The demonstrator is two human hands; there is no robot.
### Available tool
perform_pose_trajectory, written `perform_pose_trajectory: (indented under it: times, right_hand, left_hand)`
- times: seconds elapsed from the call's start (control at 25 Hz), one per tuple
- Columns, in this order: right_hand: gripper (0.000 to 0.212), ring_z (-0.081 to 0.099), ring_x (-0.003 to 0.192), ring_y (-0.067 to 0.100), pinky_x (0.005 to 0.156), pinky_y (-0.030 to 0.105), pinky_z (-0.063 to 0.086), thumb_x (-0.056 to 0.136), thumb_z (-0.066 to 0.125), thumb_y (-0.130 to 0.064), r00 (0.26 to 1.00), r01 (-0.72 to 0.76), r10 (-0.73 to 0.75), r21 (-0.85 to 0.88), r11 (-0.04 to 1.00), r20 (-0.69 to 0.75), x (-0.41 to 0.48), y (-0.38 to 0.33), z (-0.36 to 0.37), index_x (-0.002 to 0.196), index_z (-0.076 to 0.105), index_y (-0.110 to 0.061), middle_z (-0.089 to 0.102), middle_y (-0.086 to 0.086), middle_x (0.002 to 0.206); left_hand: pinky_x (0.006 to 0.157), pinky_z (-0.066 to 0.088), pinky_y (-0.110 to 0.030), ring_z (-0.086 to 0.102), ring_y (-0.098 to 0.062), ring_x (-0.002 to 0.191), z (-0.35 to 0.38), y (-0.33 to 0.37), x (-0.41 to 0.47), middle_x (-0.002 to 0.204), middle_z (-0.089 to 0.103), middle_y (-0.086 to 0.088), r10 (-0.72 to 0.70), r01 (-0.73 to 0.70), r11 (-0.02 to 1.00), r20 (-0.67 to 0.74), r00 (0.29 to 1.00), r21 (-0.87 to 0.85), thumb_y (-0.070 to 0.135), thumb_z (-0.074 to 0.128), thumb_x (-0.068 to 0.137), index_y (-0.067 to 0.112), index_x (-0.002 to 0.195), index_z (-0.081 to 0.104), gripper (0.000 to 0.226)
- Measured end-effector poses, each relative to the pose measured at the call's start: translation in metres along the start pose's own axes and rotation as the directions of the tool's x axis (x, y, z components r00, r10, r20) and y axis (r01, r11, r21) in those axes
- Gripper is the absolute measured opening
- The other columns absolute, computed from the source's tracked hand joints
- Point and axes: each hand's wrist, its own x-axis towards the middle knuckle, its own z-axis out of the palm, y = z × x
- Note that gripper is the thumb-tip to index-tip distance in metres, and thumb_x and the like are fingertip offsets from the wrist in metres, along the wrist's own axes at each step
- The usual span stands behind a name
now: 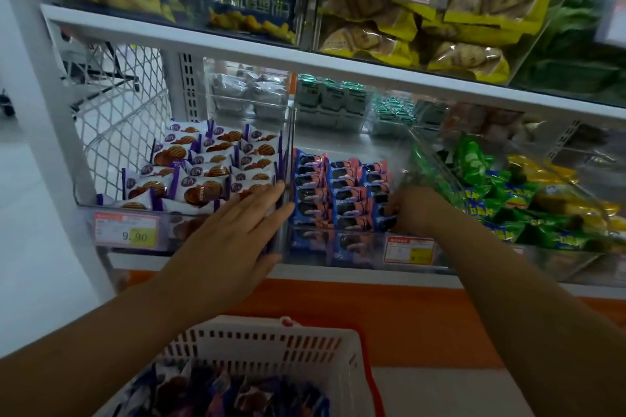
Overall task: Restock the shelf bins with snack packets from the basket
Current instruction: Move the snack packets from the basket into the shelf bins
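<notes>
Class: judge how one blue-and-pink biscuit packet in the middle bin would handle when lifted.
The blue-and-pink packets look small, so probably light. Their glossy film suggests a slippery grip. They keep tidy rows, so they are likely fairly stiff, though the biscuits inside may crack if squeezed.

We see a white shelf carrying three clear bins side by side: the left bin holds purple-and-white waffle packets, the middle bin blue-and-pink cookie packets, the right bin green and yellow snack packets.
</notes>
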Motion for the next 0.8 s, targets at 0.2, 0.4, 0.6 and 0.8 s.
perform_pose_trajectory:
  times: [0.2, 0.4, 0.6, 0.8]
  right_hand:
    - [0.036, 0.062, 0.091, 0.023, 0.078, 0.028, 0.049, 0.09, 0.062, -0.02, 0.898, 0.021, 0.181, 0.451, 0.892, -0.401, -0.023, -0.012, -0.023, 0.126, 0.059, -0.018, 0.064, 0.012, 0.11]
    - [0.02, 0.051, 0.068, 0.002, 0.057, 0.014, 0.036, 0.096, 0.051, -0.027, 0.75, 0.555, -0.186, 0.451, 0.699, -0.635, -0.096, -0.111, -0.022, 0.115, 0.055, -0.03, 0.049, -0.017, 0.079]
    - [0.033, 0.058, 0.085, 0.025, 0.07, 0.037, 0.052, 0.101, 0.045, -0.022, 0.601, 0.566, -0.674, 0.366, 0.739, 0.43, -0.094, -0.219, 0.147, 0.133, 0.049, -0.017, 0.057, 0.004, 0.124]
    - [0.048, 0.054, 0.082, 0.032, 0.074, 0.043, 0.048, 0.101, 0.046, -0.016, 0.605, 0.316, -0.583, 0.509, 0.801, 0.542, -0.113, -0.272, 0.266, 0.147, 0.034, -0.014, 0.052, 0.019, 0.129]
  left_hand:
    - [0.115, 0.026, -0.03, 0.033, -0.014, 0.139, -0.007, 0.007, -0.03, 0.153, 0.037, 0.0, 0.007, -0.008, 0.997, -0.018, 1.0, -0.072, 0.04, 0.036, 0.094, 0.021, 0.146, 0.039, 0.055]
    - [0.092, 0.051, -0.031, 0.062, -0.015, 0.112, 0.018, 0.007, -0.11, 0.126, 0.064, 0.0, -0.006, 0.02, 0.997, 0.178, 0.984, -0.079, 0.034, 0.047, 0.089, 0.019, 0.123, 0.065, 0.041]
    - [0.107, 0.041, -0.038, 0.044, -0.021, 0.131, 0.074, 0.017, -0.211, 0.151, 0.038, -0.002, -0.01, 0.193, 0.969, 0.758, 0.652, -0.154, 0.039, 0.052, 0.097, 0.021, 0.142, 0.044, 0.049]
    - [0.107, 0.039, -0.038, 0.039, -0.024, 0.132, 0.097, 0.012, -0.251, 0.151, 0.033, 0.0, -0.069, 0.287, 0.953, 0.861, 0.504, -0.092, 0.047, 0.049, 0.096, 0.028, 0.147, 0.036, 0.056]
